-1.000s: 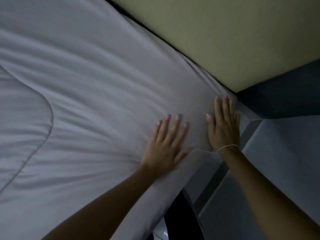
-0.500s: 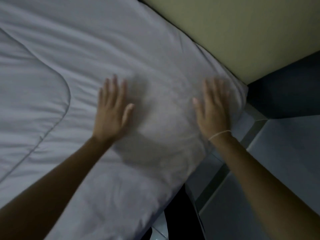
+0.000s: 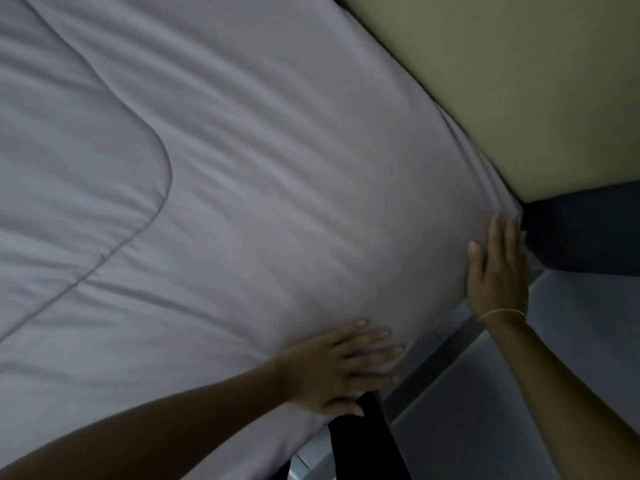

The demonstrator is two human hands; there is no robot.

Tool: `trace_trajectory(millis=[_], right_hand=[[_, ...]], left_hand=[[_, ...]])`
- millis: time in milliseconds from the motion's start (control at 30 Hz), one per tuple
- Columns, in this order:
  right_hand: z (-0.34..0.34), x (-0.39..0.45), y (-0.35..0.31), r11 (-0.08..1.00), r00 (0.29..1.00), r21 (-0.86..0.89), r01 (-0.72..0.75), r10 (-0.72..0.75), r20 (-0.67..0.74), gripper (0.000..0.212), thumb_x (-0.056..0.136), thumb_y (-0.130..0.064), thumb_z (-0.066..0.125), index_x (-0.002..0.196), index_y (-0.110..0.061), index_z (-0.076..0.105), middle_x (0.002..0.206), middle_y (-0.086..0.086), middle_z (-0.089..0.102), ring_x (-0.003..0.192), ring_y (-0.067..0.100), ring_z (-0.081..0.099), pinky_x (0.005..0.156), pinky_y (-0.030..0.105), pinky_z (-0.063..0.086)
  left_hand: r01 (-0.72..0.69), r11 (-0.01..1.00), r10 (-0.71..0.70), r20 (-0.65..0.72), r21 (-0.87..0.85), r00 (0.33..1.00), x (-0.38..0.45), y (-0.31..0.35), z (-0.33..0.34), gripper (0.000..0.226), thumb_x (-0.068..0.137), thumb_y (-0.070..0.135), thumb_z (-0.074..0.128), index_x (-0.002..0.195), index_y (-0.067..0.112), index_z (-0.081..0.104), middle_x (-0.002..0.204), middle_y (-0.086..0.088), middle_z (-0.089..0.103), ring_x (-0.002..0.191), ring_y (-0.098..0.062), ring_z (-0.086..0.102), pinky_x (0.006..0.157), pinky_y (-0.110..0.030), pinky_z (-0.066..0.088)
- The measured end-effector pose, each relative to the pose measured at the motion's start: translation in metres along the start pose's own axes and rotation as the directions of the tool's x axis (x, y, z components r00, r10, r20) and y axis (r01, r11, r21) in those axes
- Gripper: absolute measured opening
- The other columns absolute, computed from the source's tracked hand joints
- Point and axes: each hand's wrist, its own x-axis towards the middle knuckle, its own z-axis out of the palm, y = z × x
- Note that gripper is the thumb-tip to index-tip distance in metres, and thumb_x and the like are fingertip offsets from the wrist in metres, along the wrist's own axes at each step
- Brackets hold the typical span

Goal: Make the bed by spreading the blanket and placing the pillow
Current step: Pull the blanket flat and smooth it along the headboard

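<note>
A pale grey blanket [image 3: 263,188] lies spread over the bed and fills most of the view, with soft wrinkles and a curved stitched seam on its left part. My left hand [image 3: 341,367] rests flat on the blanket at its near right edge, fingers apart and pointing right. My right hand [image 3: 497,271] lies flat against the blanket's right corner, fingers pointing up, a thin band around its wrist. Neither hand holds anything. No pillow is in view.
An olive-yellow wall [image 3: 519,81] runs along the far side of the bed. A dark panel [image 3: 588,230] stands past the corner at right. Grey floor [image 3: 571,358] and a dark strip [image 3: 446,355] lie beside the bed.
My left hand has slid from the middle of the blanket down and right to its near edge. My right hand has stayed near the right corner. The view has shifted.
</note>
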Motion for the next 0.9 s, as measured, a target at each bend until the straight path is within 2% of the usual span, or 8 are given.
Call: trace_trajectory(millis=[67, 200, 300, 400, 567, 700, 767, 900], right_hand=[[-0.003, -0.004, -0.008, 0.999, 0.999, 0.003, -0.046, 0.046, 0.01, 0.069, 0.095, -0.057, 0.011, 0.152, -0.02, 0.005, 0.161, 0.008, 0.002, 0.148, 0.03, 0.004, 0.117, 0.057, 0.014], [-0.017, -0.023, -0.043, 0.992, 0.992, -0.005, -0.123, 0.123, -0.019, 0.072, 0.094, -0.054, 0.015, 0.152, -0.013, 0.007, 0.161, 0.009, 0.004, 0.148, 0.029, 0.003, 0.117, 0.057, 0.013], [-0.034, -0.047, -0.091, 0.999, 0.999, -0.018, -0.042, 0.042, -0.006, 0.07, 0.097, -0.054, 0.021, 0.152, -0.011, 0.012, 0.161, 0.011, 0.007, 0.148, 0.027, 0.003, 0.117, 0.057, 0.012], [-0.054, -0.075, -0.146, 0.996, 0.997, -0.054, 0.071, -0.069, 0.035, 0.069, 0.096, -0.052, 0.025, 0.152, -0.015, 0.013, 0.161, 0.011, 0.007, 0.148, 0.029, 0.004, 0.118, 0.056, 0.007], [-0.098, -0.13, -0.23, 0.98, 0.979, -0.026, 0.196, -0.194, 0.062, 0.067, 0.095, -0.056, 0.021, 0.153, -0.026, 0.005, 0.161, 0.004, -0.001, 0.149, 0.028, -0.002, 0.116, 0.059, 0.004], [-0.134, -0.185, -0.286, 0.939, 0.939, -0.056, 0.34, -0.336, 0.069, 0.062, 0.097, -0.05, 0.027, 0.152, -0.027, 0.01, 0.161, 0.006, 0.004, 0.149, 0.027, 0.001, 0.117, 0.059, 0.003], [-0.145, -0.216, -0.315, 0.909, 0.91, -0.074, 0.41, -0.403, 0.097, 0.061, 0.098, -0.048, 0.029, 0.152, -0.027, 0.011, 0.161, 0.006, 0.006, 0.149, 0.027, 0.002, 0.117, 0.059, 0.003], [-0.149, -0.27, -0.381, 0.827, 0.825, -0.094, 0.554, -0.53, 0.197, 0.06, 0.098, -0.046, 0.029, 0.152, -0.03, 0.005, 0.162, 0.004, 0.002, 0.149, 0.026, 0.001, 0.116, 0.059, 0.0]], left_hand=[[-0.015, 1.0, 0.015, 0.002, 0.003, 1.0, -0.005, -0.001, -0.009, 0.06, 0.096, 0.053, 0.036, 0.148, 0.024, 0.029, 0.159, -0.009, 0.017, 0.148, -0.029, 0.006, 0.119, -0.05, 0.014], [0.252, 0.967, -0.249, -0.09, 0.028, 0.964, -0.024, -0.016, -0.049, 0.063, 0.094, 0.051, 0.041, 0.148, 0.021, 0.029, 0.156, -0.014, 0.024, 0.145, -0.033, 0.019, 0.119, -0.049, 0.019], [0.477, 0.877, -0.472, -0.079, 0.065, 0.878, -0.053, -0.025, -0.094, 0.067, 0.091, 0.049, 0.047, 0.148, 0.019, 0.03, 0.154, -0.017, 0.027, 0.141, -0.037, 0.028, 0.113, -0.054, 0.025], [0.636, 0.769, -0.629, -0.106, 0.058, 0.77, -0.086, -0.021, -0.137, 0.059, 0.095, 0.044, 0.044, 0.146, 0.017, 0.034, 0.153, -0.017, 0.029, 0.14, -0.037, 0.03, 0.112, -0.055, 0.028], [0.764, 0.645, -0.749, -0.217, -0.016, 0.627, -0.148, 0.013, -0.197, 0.057, 0.096, 0.039, 0.047, 0.147, 0.017, 0.032, 0.154, -0.015, 0.027, 0.141, -0.034, 0.031, 0.113, -0.054, 0.028], [0.878, 0.457, -0.869, -0.281, -0.142, 0.407, -0.215, 0.069, -0.237, 0.058, 0.098, 0.041, 0.039, 0.15, 0.023, 0.02, 0.16, -0.009, 0.011, 0.146, -0.028, 0.018, 0.119, -0.046, 0.016], [0.922, 0.303, -0.928, -0.295, -0.241, 0.227, -0.257, 0.105, -0.25, 0.059, 0.099, 0.043, 0.035, 0.151, 0.026, 0.014, 0.161, -0.005, 0.003, 0.148, -0.023, 0.012, 0.12, -0.042, 0.009], [0.92, 0.003, -0.955, -0.275, -0.392, -0.114, -0.342, 0.176, -0.259, 0.059, 0.098, 0.041, 0.038, 0.151, 0.026, 0.016, 0.161, -0.006, 0.006, 0.148, -0.022, 0.011, 0.12, -0.042, 0.011]])
